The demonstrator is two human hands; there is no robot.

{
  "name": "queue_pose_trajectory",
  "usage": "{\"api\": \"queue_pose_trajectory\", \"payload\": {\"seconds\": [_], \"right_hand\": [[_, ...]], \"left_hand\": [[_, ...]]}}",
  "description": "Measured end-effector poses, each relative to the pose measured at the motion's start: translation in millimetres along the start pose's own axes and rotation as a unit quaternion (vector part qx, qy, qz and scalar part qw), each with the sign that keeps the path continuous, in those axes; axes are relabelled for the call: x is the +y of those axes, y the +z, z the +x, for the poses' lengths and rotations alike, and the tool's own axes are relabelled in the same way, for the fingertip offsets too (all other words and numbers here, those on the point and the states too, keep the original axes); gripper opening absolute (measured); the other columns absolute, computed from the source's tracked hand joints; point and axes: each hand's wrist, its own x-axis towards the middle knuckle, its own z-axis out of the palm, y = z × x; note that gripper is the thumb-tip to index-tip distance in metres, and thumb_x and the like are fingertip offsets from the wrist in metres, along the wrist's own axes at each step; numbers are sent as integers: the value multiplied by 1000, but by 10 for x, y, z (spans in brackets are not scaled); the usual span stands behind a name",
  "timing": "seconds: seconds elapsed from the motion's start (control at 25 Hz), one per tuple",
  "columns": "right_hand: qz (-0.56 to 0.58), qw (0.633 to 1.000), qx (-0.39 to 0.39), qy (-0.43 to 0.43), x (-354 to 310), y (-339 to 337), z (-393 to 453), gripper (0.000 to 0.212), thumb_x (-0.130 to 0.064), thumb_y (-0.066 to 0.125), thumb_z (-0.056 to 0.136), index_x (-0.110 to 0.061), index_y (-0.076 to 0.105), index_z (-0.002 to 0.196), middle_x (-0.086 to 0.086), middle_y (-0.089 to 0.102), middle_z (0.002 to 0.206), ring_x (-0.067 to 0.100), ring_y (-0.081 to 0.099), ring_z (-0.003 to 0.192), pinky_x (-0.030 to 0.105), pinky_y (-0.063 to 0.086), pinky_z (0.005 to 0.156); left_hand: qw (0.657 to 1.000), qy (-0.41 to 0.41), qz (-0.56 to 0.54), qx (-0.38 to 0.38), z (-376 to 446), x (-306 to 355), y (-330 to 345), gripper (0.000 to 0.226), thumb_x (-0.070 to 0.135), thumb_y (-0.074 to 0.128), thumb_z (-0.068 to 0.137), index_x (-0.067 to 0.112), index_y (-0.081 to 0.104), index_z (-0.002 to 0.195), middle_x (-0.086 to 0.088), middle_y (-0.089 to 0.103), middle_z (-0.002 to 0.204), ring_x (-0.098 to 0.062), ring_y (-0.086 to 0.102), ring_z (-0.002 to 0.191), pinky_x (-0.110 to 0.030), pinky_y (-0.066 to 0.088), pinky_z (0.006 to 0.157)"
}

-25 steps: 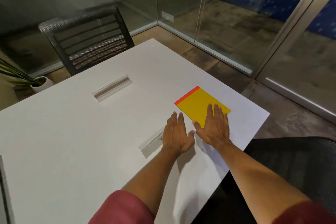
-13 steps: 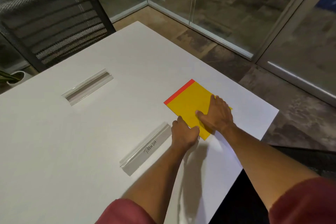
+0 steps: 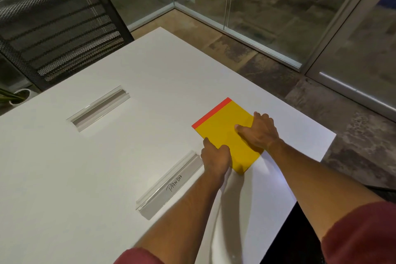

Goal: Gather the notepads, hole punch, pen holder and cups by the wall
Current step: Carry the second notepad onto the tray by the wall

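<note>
A yellow notepad (image 3: 220,126) with a red top strip lies flat on the white table (image 3: 85,167) near its right edge. My left hand (image 3: 215,157) curls against the pad's near left edge, fingers tucked at the edge. My right hand (image 3: 260,132) rests on the pad's right side, thumb pressing on the cover and fingers wrapped over the far edge. No hole punch, pen holder or cups are in view.
Two clear acrylic name holders lie on the table: one marked "PANDA" (image 3: 169,186) just left of my left hand, another (image 3: 98,108) farther back. A black mesh chair (image 3: 57,25) stands at the far side. Glass walls (image 3: 257,2) surround the table corner.
Both hands went from lying flat at the pad's near corner to gripping its two sides. The view has moved closer and tilted down.
</note>
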Motion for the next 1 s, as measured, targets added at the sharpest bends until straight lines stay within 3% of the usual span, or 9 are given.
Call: {"api": "queue_pose_trajectory", "payload": {"seconds": [0.08, 0.24, 0.36, 0.48, 0.6, 0.68, 0.76, 0.84, 1.0], "right_hand": [[15, 1000, 21, 14, 43, -6, -25, 88, -65, 53, 86, -5, 32, 147, 22, 39, 146, 38, 37, 133, 50, 37, 105], [40, 998, 36, 36, 149, -39, -65, 69, -58, 47, 93, -2, 50, 132, 22, 50, 133, 36, 46, 122, 46, 41, 98], [96, 993, 48, 52, 203, -65, -92, 65, -56, 44, 95, 2, 58, 121, 21, 57, 123, 35, 51, 114, 45, 43, 94], [132, 988, 58, 64, 200, -122, -127, 66, -56, 42, 96, 6, 64, 105, 24, 63, 111, 37, 57, 105, 44, 44, 88], [157, 983, 74, 62, 124, -257, -169, 57, -52, 44, 97, 1, 62, 83, 23, 64, 95, 39, 59, 97, 43, 45, 83], [173, 980, 83, 57, 31, -373, -191, 54, -49, 44, 98, -2, 60, 77, 19, 60, 84, 35, 58, 87, 41, 45, 78], [172, 981, 81, 47, -85, -487, -217, 53, -47, 42, 100, -1, 63, 84, 16, 58, 82, 28, 55, 80, 36, 40, 74], [180, 980, 81, 30, -197, -572, -222, 50, -45, 41, 101, -3, 62, 85, 14, 59, 83, 26, 54, 80, 34, 38, 76], [271, 960, 72, -5, -432, -665, -260, 47, -35, 51, 99, -10, 51, 60, 8, 53, 65, 30, 50, 77, 42, 39, 77]], "left_hand": [[999, -34, -33, 11, -13, 6, 24, 51, 9, 46, 90, 7, 35, 140, -7, 52, 108, -11, 48, 77, -25, 37, 51], [997, -68, -46, 11, -40, -11, 56, 43, 10, 45, 91, 5, 41, 133, -11, 49, 124, -19, 49, 95, -28, 39, 64], [994, -80, -67, 22, -45, 2, 62, 24, 9, 45, 90, 1, 51, 112, -12, 50, 105, -15, 43, 77, -28, 33, 57], [991, -83, -101, 24, -72, 44, 45, 22, 9, 46, 92, 0, 56, 108, -10, 56, 101, -16, 46, 76, -28, 34, 57], [992, -63, -106, 22, -113, 138, -18, 9, 7, 48, 91, 5, 56, 89, -7, 53, 85, -16, 46, 70, -29, 34, 59], [995, -46, -88, 32, -130, 210, -113, 16, 6, 48, 90, 10, 52, 75, -7, 53, 78, -18, 48, 68, -30, 36, 61], [995, -26, -90, 34, -147, 280, -249, 19, 4, 46, 88, 8, 54, 71, -14, 60, 81, -26, 56, 76, -38, 48, 67], [994, 0, -102, 31, -142, 331, -407, 18, 5, 47, 83, 6, 58, 69, -24, 67, 91, -34, 62, 86, -50, 54, 86], [991, 42, -119, 50, -236, 358, -826, 12, 13, 56, 66, 11, 67, 68, -17, 71, 83, -30, 63, 79, -43, 54, 84]]}}
